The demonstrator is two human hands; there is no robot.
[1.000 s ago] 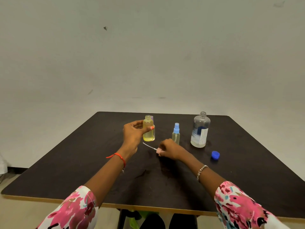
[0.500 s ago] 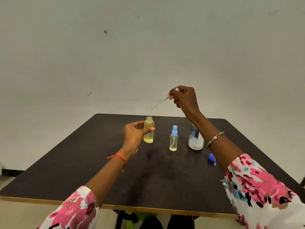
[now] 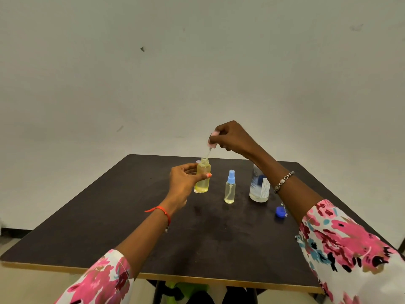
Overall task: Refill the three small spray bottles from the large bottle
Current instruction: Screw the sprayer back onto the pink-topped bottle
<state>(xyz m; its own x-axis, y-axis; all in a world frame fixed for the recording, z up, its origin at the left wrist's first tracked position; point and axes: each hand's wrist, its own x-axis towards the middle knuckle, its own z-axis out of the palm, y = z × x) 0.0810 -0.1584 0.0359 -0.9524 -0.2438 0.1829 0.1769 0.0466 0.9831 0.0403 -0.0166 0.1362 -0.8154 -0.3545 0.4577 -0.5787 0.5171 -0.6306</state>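
pink spray head over open bottle neck

left hand [image 3: 183, 179] wraps the open yellow bottle [image 3: 203, 177]: fingers [image 3: 192, 166] behind, thumb across the front, closed on the body. bottle upright, long axis vertical, neck open, pointing up. pale yellow liquid fills most of it. sits toward the far edge of the table [image 3: 109, 227], left of centre; can't tell if its base touches the table.

right hand [image 3: 232, 137] is raised above it, fingers pinched shut on the pink spray head [image 3: 213, 140]. its thin dip tube [image 3: 208, 152] hangs down, slightly tilted, tip at or just above the bottle neck; can't tell if it's inside.

another small bottle with a pinkish top [image 3: 198, 172] stands just behind the held one, mostly hidden.

blue-capped spray bottle [image 3: 230, 189] stands upright just right of the yellow one, cap on, pale yellow liquid up to about the shoulder, dip tube visible inside.

large clear bottle [image 3: 259, 187] upright further right, partly behind the right forearm; only a shallow layer of liquid at the bottom. its top is hidden.

blue cap [image 3: 280, 211] lies on the table nearer the front, right of the large bottle.
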